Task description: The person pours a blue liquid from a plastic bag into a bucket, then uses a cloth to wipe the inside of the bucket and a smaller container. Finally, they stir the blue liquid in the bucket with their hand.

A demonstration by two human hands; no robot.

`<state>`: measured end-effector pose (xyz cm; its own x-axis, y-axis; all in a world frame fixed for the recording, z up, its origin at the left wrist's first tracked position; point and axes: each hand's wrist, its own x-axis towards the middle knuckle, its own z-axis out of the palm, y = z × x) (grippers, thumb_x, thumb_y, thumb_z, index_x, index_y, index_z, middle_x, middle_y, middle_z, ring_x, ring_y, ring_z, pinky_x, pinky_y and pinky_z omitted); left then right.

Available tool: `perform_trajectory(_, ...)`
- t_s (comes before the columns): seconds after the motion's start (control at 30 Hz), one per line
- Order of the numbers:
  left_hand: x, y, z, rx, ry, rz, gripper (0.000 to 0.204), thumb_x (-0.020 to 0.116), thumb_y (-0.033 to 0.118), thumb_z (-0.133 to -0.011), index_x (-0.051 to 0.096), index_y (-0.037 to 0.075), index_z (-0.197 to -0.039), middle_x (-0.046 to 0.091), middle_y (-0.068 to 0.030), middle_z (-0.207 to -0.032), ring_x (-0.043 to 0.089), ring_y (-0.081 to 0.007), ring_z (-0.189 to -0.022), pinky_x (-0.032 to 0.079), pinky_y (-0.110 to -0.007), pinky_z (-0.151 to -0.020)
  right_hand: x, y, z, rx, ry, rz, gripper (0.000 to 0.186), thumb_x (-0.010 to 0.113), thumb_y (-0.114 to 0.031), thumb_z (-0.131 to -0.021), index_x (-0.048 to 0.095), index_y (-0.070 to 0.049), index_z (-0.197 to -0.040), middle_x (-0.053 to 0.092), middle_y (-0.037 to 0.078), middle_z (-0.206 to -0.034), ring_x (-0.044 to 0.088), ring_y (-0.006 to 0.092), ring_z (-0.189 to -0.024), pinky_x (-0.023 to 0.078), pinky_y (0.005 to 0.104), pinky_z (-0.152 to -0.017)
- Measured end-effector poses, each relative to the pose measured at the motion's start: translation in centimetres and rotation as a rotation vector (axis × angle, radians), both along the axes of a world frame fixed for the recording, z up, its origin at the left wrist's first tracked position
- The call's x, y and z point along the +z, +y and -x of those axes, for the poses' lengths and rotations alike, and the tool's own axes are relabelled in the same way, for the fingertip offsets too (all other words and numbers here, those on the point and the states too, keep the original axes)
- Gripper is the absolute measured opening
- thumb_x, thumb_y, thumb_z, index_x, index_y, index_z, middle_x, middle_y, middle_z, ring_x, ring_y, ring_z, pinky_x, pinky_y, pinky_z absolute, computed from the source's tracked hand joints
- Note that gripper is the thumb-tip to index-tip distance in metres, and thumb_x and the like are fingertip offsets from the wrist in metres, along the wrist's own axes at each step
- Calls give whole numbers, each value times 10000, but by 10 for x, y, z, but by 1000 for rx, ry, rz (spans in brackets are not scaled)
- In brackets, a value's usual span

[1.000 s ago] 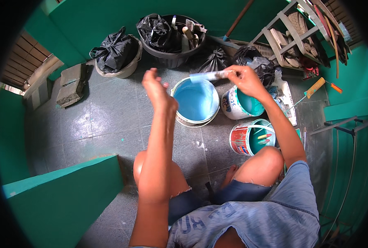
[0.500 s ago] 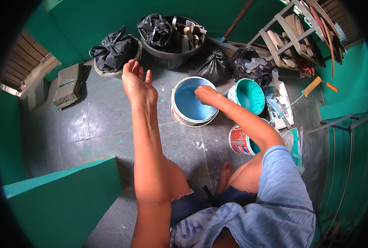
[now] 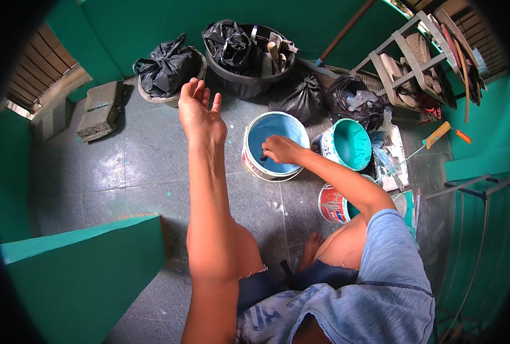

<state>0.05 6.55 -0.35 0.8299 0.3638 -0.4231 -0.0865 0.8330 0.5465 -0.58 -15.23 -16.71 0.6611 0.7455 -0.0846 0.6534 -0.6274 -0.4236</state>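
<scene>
My left hand (image 3: 201,114) is raised palm-up with its fingers apart and slightly curled, holding nothing, left of a white bucket of light blue paint (image 3: 275,125). My right hand (image 3: 281,149) reaches over that bucket, closed on a small dark handle (image 3: 264,155); the rest of that tool is hidden inside the bucket. Just right of it stands a bucket of turquoise paint (image 3: 352,146). Nearer me, a red-labelled bucket (image 3: 330,203) is partly hidden under my right forearm.
Along the back are black bags (image 3: 299,100), a black tub (image 3: 240,80) and a bagged bucket (image 3: 163,74). Concrete blocks (image 3: 99,112) lie left, a low green wall (image 3: 83,269) stands near-left. Shoe rack (image 3: 407,63), paint rollers (image 3: 438,132) and a metal rack (image 3: 483,189) are right.
My right hand has lowered the pale blue roller-like tool from above the bucket into it, leaving little of it visible. My left hand has moved leftward and up, still open.
</scene>
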Motion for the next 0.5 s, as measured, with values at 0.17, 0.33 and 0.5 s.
perform_trajectory(0.17, -3, 3, -3, 0, -14, -22, 256, 555, 218, -787, 523, 71, -993, 500, -59, -988, 442, -169, -978, 306, -391, -945, -2, -2, -8, -40, -110, -52, 126, 594, -119, -760, 587, 4, -737, 563, 197, -714, 563, 372, -739, 451, 435, -648)
perform_trajectory(0.33, -2, -7, -4, -13, -15, -17, 269, 561, 216, -782, 520, 63, -1001, 510, -61, -983, 448, -167, -940, 321, -384, -929, 1, -12, -20, -117, -329, 16, 35, 582, -34, -687, 592, -1, -693, 576, 209, -714, 579, 356, -726, 473, 428, -644)
perform_trajectory(0.5, -5, -1, -6, -14, -25, -21, 273, 565, 212, -780, 519, 59, -1002, 516, -66, -979, 453, -170, -930, 329, -380, -924, 14, -21, -18, -142, -120, 242, 42, 563, -13, -656, 592, 6, -632, 587, 213, -687, 594, 353, -661, 482, 416, -614)
